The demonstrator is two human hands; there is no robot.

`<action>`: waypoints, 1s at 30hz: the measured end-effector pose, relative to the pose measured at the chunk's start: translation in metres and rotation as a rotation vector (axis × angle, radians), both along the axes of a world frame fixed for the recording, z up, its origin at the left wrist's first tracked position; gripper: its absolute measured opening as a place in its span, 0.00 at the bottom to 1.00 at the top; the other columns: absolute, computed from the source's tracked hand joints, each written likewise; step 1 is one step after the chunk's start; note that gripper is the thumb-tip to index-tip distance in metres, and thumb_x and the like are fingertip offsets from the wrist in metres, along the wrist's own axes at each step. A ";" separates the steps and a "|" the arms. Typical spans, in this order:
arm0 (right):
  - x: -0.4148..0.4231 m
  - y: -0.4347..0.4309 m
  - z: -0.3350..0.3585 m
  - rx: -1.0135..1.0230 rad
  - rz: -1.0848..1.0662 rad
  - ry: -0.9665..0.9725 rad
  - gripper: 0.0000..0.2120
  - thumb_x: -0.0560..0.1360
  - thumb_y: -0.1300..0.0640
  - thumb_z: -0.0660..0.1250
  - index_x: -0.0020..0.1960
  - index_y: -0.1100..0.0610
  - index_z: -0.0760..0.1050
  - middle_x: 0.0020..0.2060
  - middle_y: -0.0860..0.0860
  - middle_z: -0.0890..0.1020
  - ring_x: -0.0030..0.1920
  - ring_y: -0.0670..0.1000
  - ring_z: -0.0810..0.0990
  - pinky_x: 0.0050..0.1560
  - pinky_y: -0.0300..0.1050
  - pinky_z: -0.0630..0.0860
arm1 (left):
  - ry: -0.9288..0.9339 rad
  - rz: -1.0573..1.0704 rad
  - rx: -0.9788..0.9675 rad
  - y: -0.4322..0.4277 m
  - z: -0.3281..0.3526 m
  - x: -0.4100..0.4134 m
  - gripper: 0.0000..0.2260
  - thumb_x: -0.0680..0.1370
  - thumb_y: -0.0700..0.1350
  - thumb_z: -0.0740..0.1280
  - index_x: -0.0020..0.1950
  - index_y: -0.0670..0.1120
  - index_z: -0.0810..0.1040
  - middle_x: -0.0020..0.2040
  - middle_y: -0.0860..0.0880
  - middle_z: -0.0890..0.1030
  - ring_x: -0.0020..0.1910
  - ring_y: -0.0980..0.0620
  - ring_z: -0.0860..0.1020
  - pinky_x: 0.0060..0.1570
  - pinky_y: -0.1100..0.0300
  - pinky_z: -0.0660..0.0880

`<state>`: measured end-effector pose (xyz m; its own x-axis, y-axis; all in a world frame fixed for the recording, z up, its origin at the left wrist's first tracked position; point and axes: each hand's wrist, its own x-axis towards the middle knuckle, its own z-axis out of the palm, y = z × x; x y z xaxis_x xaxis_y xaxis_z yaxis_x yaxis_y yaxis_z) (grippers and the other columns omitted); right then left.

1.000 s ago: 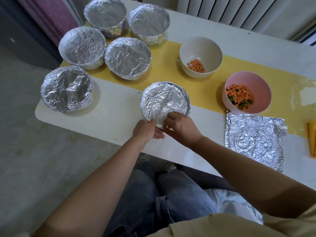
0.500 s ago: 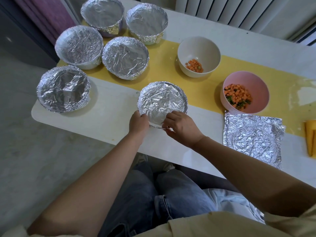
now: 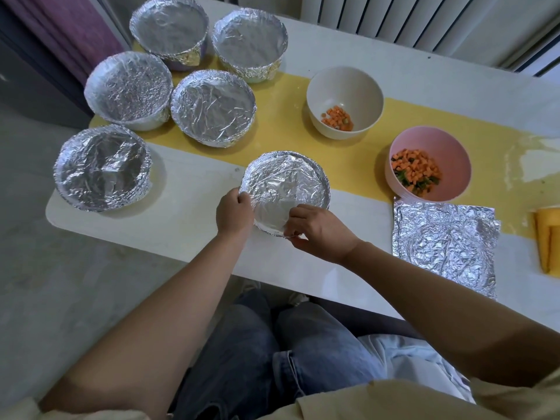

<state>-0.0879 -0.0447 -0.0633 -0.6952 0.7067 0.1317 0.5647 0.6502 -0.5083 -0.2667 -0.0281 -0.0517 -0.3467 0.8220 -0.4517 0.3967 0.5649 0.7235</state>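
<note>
I see the foil-covered bowl (image 3: 288, 183) sitting upright on the white table (image 3: 181, 225), near the front edge, its far rim reaching the yellow runner (image 3: 348, 165). Crinkled silver foil spans its round mouth and folds down over the rim.

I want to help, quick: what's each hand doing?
Left hand: grips the foil bowl by its rim.
Right hand: pinches the same bowl's near edge.

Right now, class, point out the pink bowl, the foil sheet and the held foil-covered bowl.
pink bowl (image 3: 451, 156), head view, inner wall
foil sheet (image 3: 445, 247), head view, middle
held foil-covered bowl (image 3: 288, 180), head view, foil top
</note>
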 end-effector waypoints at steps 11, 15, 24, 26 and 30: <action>-0.004 -0.002 -0.002 0.015 -0.022 0.027 0.07 0.69 0.68 0.72 0.36 0.60 0.78 0.34 0.53 0.75 0.35 0.55 0.75 0.34 0.43 0.70 | 0.055 -0.124 0.031 0.015 -0.010 -0.003 0.20 0.80 0.39 0.53 0.70 0.43 0.72 0.65 0.40 0.77 0.63 0.39 0.74 0.60 0.45 0.73; -0.007 -0.004 -0.004 0.005 -0.053 0.023 0.06 0.69 0.67 0.71 0.36 0.59 0.77 0.34 0.53 0.75 0.35 0.55 0.75 0.32 0.44 0.71 | 0.077 -0.139 0.059 0.020 -0.011 -0.004 0.17 0.79 0.36 0.53 0.64 0.37 0.74 0.58 0.35 0.78 0.58 0.35 0.74 0.54 0.45 0.73; -0.025 0.003 -0.001 0.020 -0.243 0.053 0.07 0.69 0.65 0.69 0.33 0.60 0.75 0.30 0.53 0.74 0.31 0.55 0.74 0.29 0.42 0.70 | -0.215 -0.121 -0.075 0.011 -0.001 -0.002 0.16 0.76 0.57 0.60 0.43 0.45 0.77 0.40 0.48 0.79 0.43 0.45 0.77 0.49 0.48 0.76; -0.030 0.003 -0.002 0.019 -0.272 0.060 0.06 0.67 0.66 0.69 0.32 0.60 0.75 0.30 0.53 0.74 0.30 0.56 0.75 0.29 0.41 0.69 | -0.216 -0.120 -0.100 0.005 -0.003 -0.005 0.24 0.74 0.63 0.59 0.45 0.43 0.81 0.43 0.45 0.82 0.47 0.43 0.80 0.55 0.43 0.77; -0.040 0.003 -0.005 0.010 -0.316 0.058 0.06 0.64 0.68 0.72 0.33 0.59 0.77 0.30 0.53 0.75 0.29 0.56 0.76 0.26 0.44 0.73 | -0.257 -0.118 -0.194 -0.006 0.000 -0.005 0.20 0.70 0.61 0.62 0.37 0.45 0.80 0.41 0.43 0.83 0.46 0.42 0.83 0.53 0.48 0.79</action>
